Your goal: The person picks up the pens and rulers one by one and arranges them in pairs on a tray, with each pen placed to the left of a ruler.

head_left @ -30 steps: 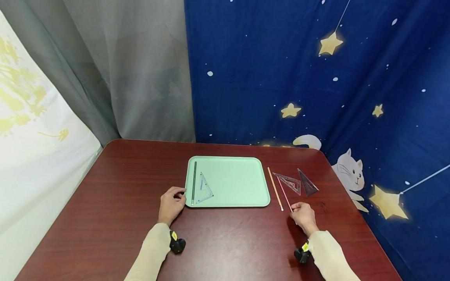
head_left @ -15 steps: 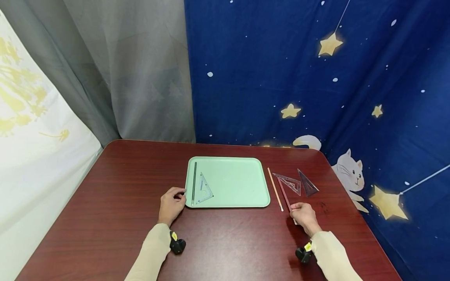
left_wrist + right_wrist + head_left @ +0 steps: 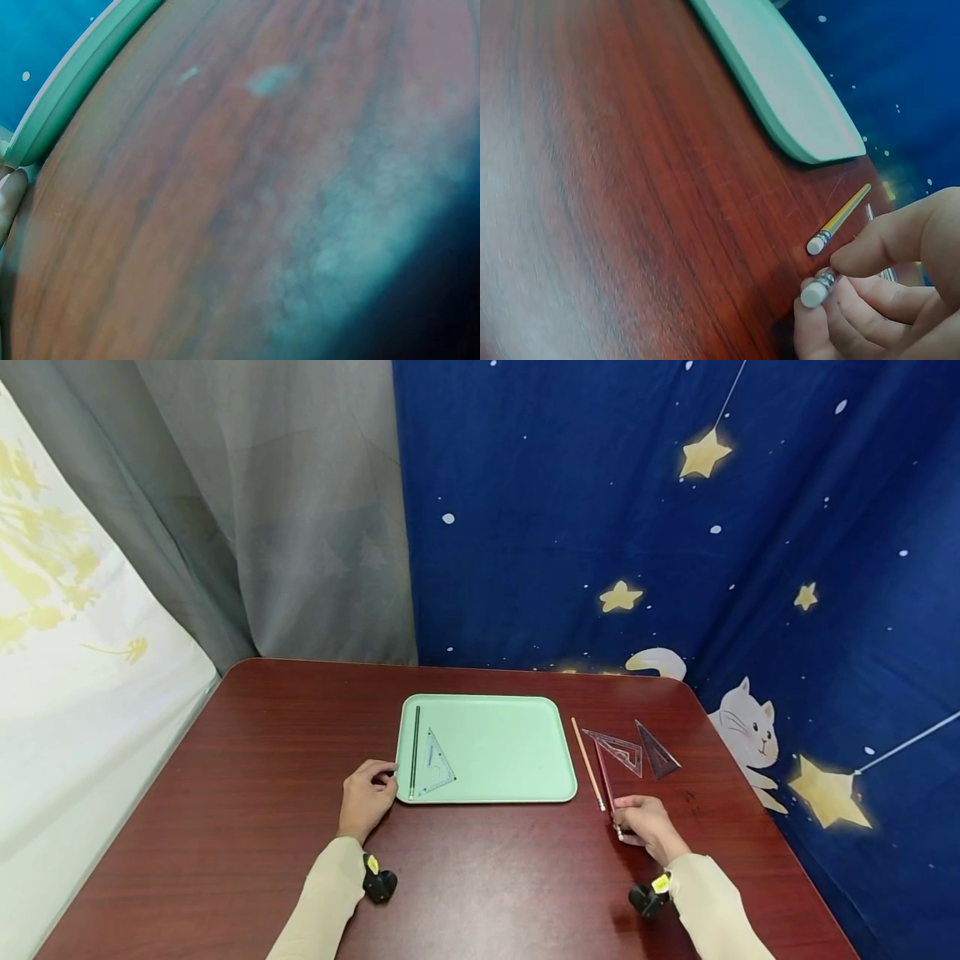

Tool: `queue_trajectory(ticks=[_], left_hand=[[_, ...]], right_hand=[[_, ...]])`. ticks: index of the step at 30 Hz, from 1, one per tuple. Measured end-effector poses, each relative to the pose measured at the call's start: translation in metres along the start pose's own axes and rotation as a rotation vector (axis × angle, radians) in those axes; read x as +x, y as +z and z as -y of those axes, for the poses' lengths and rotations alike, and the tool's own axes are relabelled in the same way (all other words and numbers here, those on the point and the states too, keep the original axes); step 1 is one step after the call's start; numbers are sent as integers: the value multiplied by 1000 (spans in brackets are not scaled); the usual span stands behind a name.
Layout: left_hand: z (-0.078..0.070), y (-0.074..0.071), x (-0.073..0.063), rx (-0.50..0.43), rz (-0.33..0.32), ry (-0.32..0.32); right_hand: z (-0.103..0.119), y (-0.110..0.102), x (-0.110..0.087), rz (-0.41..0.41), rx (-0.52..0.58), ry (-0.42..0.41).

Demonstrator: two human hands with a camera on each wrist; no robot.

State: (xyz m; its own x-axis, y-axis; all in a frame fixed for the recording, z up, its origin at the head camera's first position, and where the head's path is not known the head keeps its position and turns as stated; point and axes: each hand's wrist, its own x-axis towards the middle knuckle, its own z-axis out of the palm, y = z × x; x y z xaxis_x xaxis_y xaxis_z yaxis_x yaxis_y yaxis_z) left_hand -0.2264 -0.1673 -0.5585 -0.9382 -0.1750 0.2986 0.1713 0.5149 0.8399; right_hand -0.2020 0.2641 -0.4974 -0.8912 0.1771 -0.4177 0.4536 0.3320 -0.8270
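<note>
My right hand point(image 3: 643, 823) pinches a red pencil point(image 3: 603, 774) near its eraser end. In the right wrist view, the white eraser point(image 3: 814, 295) sticks out between thumb and fingers. A yellow pencil point(image 3: 587, 764) lies just left of it, outside the tray. At the left rim of a light green tray point(image 3: 502, 752), my left hand point(image 3: 365, 800) holds the edge with thumb and bent forefinger. Only a fingertip point(image 3: 12, 196) at that rim shows in the left wrist view. Inside the tray lie a black pencil point(image 3: 414, 752) and a clear set square point(image 3: 437, 770).
A clear set square point(image 3: 621, 750) lies right of the tray, its left corner near the red pencil's far end. Beside it is a darker-looking set square point(image 3: 656, 752). The brown table point(image 3: 480, 877) ends at curtains point(image 3: 540, 527) behind.
The right hand has moved slightly left, and the red pencil's eraser end has swung left and now shows beyond the fingers. The left hand and tray stay put.
</note>
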Motion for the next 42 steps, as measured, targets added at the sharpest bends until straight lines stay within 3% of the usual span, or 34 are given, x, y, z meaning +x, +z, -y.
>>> queue_trajectory(ticks=[11, 42], left_hand=[[1, -1, 1, -11, -13, 17], [-1, 0, 1, -32, -2, 7]], right_hand=[[3, 1, -4, 152, 164, 3], [15, 20, -2, 176, 209, -23]])
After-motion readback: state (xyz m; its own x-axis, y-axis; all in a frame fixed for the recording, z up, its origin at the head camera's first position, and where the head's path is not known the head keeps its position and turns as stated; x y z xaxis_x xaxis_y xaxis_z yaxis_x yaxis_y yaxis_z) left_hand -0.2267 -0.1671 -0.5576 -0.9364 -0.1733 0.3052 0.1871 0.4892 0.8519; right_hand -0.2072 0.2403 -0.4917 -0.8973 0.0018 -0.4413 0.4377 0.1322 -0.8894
